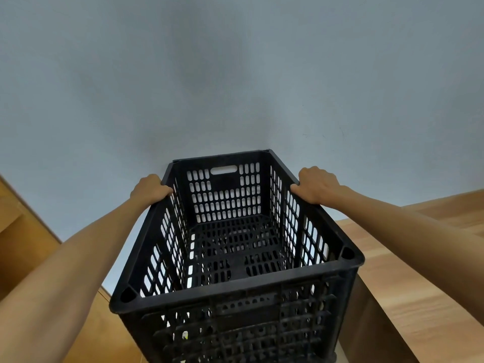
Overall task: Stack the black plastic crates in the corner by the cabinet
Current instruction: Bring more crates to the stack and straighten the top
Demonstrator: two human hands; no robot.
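A black slotted plastic crate (235,281) fills the lower middle of the head view, open side up and empty, its far end close to the pale wall. My left hand (150,189) grips its left long rim near the far end, thumb inside the rim. My right hand (315,186) grips the right long rim opposite, fingers curled over the edge. Through the near wall's slots more black lattice shows below; whether that is another crate I cannot tell.
A pale blue-grey wall (235,74) fills the upper view. A wooden cabinet (419,258) stands right of the crate, its top surface level with the rim. Another wooden panel (23,231) sits at the left. A strip of pale floor (343,355) shows at the crate's lower right.
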